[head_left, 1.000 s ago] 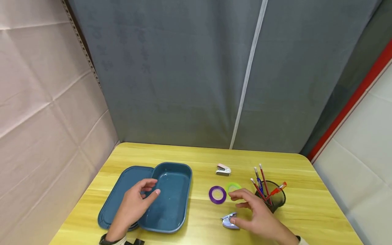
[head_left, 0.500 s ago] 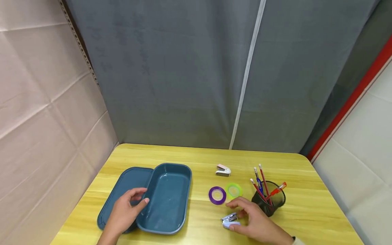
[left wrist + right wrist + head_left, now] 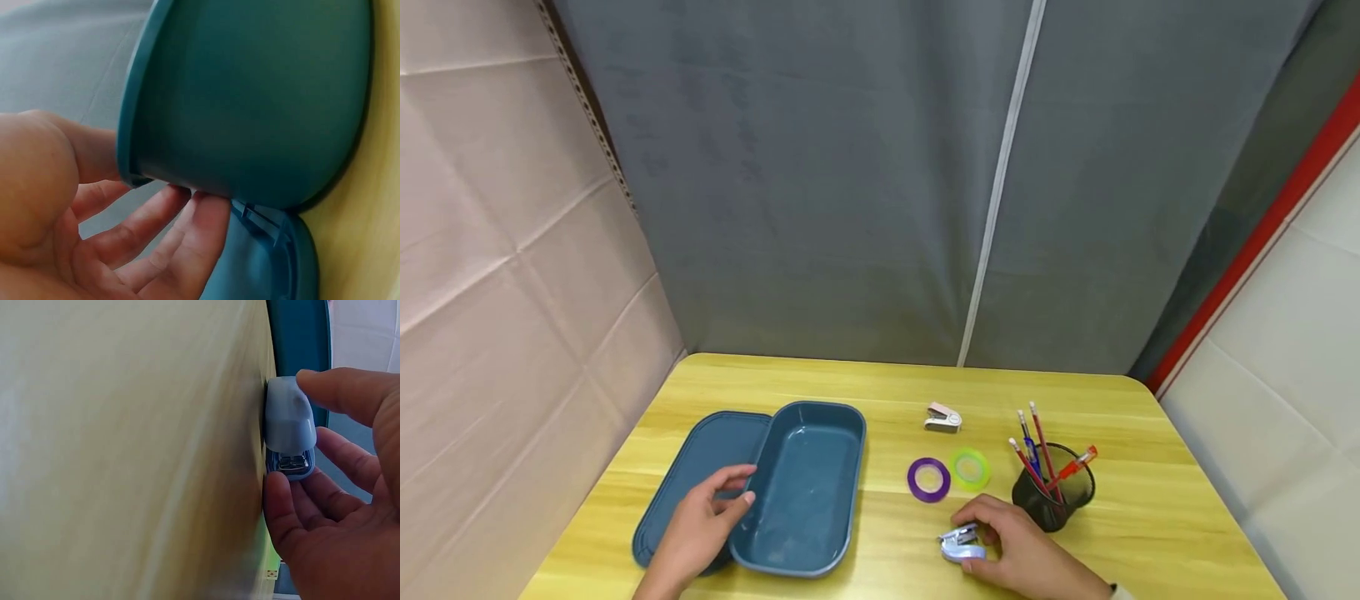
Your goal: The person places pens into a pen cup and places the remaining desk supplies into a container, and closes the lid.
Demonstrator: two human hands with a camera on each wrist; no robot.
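My left hand (image 3: 694, 521) is at the left long side of a deep blue plastic box (image 3: 805, 492). In the left wrist view its thumb goes behind the box rim (image 3: 132, 119), while the other fingers (image 3: 209, 219) touch the outer wall, so it grips the edge. Under and left of the box lies a matching blue lid (image 3: 700, 467). My right hand (image 3: 1018, 546) holds a small light-blue stapler (image 3: 961, 546) on the table; in the right wrist view thumb and fingers sit at opposite ends of the stapler (image 3: 290, 419).
A purple tape roll (image 3: 916, 490) and a green tape roll (image 3: 972, 485) lie beyond the stapler. Farther back is a pink and white stapler (image 3: 943, 422). A black mesh cup (image 3: 1037, 508) with pencils and pens stands right of them. Grey cloth (image 3: 820, 208) hangs behind the table.
My left hand has moved left and down from over the box onto its rim. My right hand has lowered from above the light-blue stapler and closed around it, uncovering the green tape roll.
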